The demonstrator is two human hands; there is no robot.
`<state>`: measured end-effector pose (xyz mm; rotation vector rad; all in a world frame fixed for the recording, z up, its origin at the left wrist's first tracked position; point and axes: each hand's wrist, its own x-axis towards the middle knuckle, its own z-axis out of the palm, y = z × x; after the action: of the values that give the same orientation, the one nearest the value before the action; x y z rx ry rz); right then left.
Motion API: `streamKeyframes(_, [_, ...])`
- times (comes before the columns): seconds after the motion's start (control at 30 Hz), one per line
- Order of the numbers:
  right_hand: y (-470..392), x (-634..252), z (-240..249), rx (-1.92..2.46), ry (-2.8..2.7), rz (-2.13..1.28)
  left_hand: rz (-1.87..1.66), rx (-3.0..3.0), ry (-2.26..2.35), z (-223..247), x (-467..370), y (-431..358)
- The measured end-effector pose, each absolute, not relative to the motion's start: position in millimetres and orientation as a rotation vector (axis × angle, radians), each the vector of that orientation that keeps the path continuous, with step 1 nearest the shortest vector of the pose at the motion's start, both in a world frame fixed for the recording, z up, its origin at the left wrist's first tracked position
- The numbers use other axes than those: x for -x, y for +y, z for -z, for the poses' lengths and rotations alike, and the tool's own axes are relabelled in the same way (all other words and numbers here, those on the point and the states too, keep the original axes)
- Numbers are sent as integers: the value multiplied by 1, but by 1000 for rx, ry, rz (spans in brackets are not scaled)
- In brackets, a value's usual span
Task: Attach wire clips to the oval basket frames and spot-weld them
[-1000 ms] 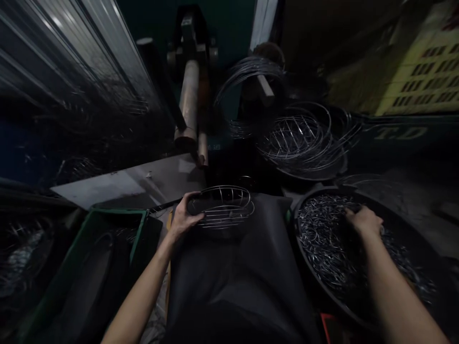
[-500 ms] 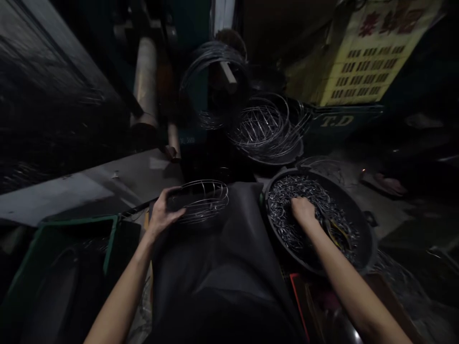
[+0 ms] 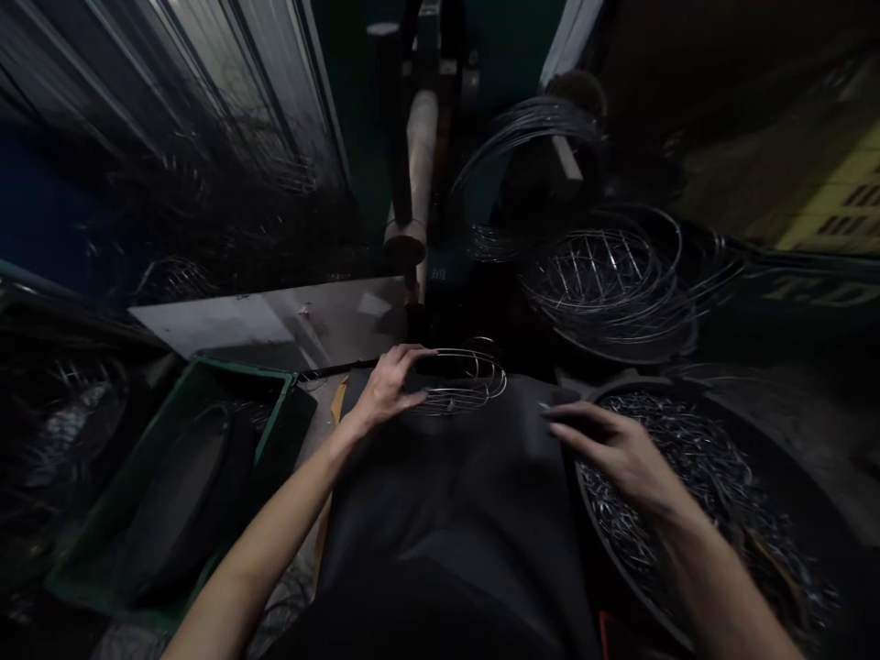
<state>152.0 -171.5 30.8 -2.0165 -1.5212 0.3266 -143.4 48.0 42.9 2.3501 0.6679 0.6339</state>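
My left hand (image 3: 391,385) grips the left rim of a small oval wire basket frame (image 3: 467,380), which rests on the dark cloth over my lap (image 3: 446,495). My right hand (image 3: 611,449) hovers over the left rim of a round black basin (image 3: 763,412) filled with short shiny wire pieces (image 3: 694,477). Its fingers stretch left toward the lap. A faint glint shows at the fingertips, but it is too dark to tell whether they pinch a wire piece.
A green crate (image 3: 230,378) with a dark tub inside stands at my left. A grey metal plate (image 3: 275,321) lies behind it. A machine arm with a tan roller (image 3: 419,165) rises ahead. Wire coils and stacked wire frames (image 3: 605,275) fill the back right.
My right hand has come out of the wire pieces in the basin and moved left toward my lap. The view has swung back left. My left hand keeps its hold on the basket frame.
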Motion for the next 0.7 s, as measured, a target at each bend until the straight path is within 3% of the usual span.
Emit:
streamKeyframes(0.13, [-105, -89, -40, 1778, -1805, -374, -609, -2417, 606, -45, 138, 49])
streamKeyframes(0.3, [-61, -56, -54, 1698, -2176, 69, -613, -2376, 617, -52, 143, 48])
streamKeyframes(0.47, [-46, -62, -61, 1350, -2384, 524, -679, -2307, 699, -49, 148, 49])
streamKeyframes(0.7, [-36, -68, -63, 1179, -2454, 790, -803, -2206, 737, -39, 147, 50])
